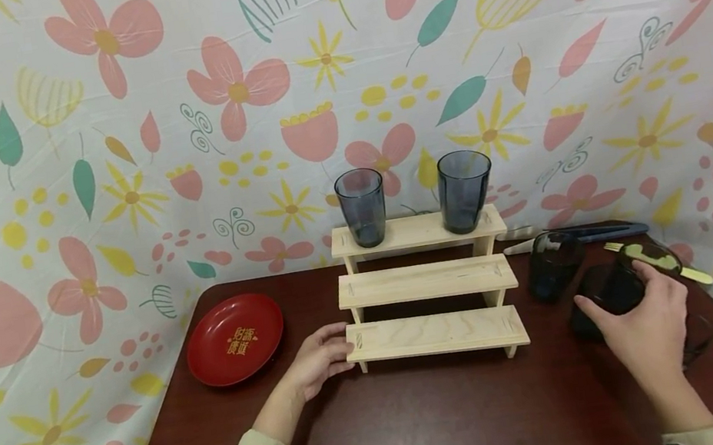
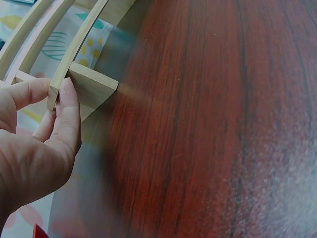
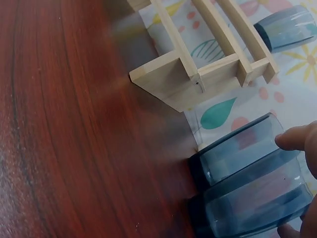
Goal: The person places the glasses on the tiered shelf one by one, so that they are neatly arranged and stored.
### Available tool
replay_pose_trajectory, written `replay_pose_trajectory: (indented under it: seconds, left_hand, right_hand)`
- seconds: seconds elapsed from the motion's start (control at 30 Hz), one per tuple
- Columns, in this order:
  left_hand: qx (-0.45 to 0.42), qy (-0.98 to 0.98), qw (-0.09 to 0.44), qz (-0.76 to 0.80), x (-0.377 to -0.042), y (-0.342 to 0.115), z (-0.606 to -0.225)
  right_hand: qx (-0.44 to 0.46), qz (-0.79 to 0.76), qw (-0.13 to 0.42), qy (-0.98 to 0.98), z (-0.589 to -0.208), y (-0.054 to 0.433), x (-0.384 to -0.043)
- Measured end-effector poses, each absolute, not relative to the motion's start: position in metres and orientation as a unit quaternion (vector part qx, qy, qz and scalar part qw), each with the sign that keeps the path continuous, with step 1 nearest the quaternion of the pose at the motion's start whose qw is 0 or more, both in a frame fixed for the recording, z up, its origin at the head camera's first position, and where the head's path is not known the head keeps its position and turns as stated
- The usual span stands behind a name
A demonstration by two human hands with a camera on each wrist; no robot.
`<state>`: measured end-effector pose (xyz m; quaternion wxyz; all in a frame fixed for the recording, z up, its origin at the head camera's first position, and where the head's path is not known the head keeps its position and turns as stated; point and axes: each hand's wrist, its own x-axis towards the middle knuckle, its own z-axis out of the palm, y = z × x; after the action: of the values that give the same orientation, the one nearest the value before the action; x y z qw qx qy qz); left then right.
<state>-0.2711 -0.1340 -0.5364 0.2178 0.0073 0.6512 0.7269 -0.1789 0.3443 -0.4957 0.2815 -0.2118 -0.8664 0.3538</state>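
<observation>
In the head view, a three-tier wooden shelf rack (image 1: pixel 427 281) stands mid-table. Two blue-tinted drinking glasses (image 1: pixel 364 209) are upright on its top tier. My left hand (image 1: pixel 315 361) pinches the left end of the lowest tier, thumb and fingers on either side of the board (image 2: pixel 62 74). At the right, my right hand (image 1: pixel 652 323) has its thumb and fingers around the near dark drinking glass (image 1: pixel 609 291), near its rim. Another blue glass (image 1: pixel 553 269) stands close behind it. Both show side by side in the right wrist view, with fingertips (image 3: pixel 292 139) at the rims.
A red plate (image 1: pixel 235 340) with gold characters lies at the left. Behind the right-hand glasses lie a long blue-handled utensil (image 1: pixel 610 230) and a yellow-green fork (image 1: pixel 694 274), partly hidden. Flower-patterned cloth (image 1: pixel 166 167) hangs behind the brown table (image 1: pixel 431 428).
</observation>
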Motion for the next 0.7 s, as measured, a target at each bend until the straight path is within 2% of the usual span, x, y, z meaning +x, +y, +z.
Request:
replay_pose_trajectory:
  seconds: [0.23,0.7]
  left_hand:
    - [0.007,0.651,0.218,0.727,-0.271,-0.134,-0.535]
    - [0.009,0.650,0.217,0.729,-0.270,-0.134,-0.535]
  right_hand:
    - [-0.233,0.354,0.232,-0.875,-0.493,0.345,-0.178]
    - [-0.213,0.460,0.215,-0.835,-0.505,0.330,-0.184]
